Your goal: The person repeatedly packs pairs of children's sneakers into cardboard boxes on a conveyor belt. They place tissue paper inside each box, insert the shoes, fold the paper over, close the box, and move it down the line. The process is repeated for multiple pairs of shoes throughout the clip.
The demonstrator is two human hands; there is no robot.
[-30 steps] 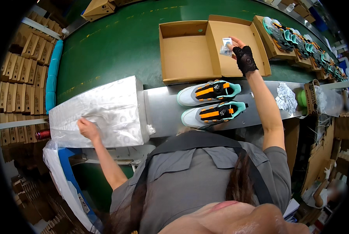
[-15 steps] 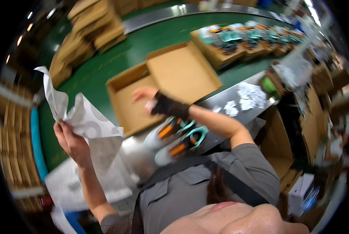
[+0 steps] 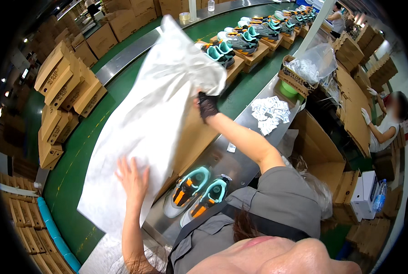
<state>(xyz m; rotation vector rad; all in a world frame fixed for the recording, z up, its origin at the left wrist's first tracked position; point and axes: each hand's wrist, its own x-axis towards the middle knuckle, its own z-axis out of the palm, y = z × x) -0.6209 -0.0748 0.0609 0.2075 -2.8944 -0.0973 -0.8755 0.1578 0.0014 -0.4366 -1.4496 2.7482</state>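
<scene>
A large white sheet of wrapping paper [image 3: 140, 109] is spread over a brown cardboard shoebox [image 3: 195, 137] and hides most of it. My right hand [image 3: 207, 106], in a dark fingerless glove, pinches the sheet near its far right edge. Against the near part of the paper lies my left hand [image 3: 133, 178], its fingers spread. Close to my body, two sneakers stand side by side on the metal bench, a left one [image 3: 185, 194] and a right one [image 3: 209, 201]. Both are grey with turquoise collars and orange straps.
White packets [image 3: 270, 113] lie heaped on the metal bench [image 3: 241, 157], right of the box. Boxes topped with sneakers [image 3: 242, 41] line the green conveyor. Closed shoeboxes [image 3: 64, 86] are stacked at left. An open carton [image 3: 320, 146] and a co-worker [image 3: 386, 125] are at right.
The paper has gone from crumpled in my left hand to spread across the box. My right hand has moved farther out and taken hold of it; my left hand has let go and opened.
</scene>
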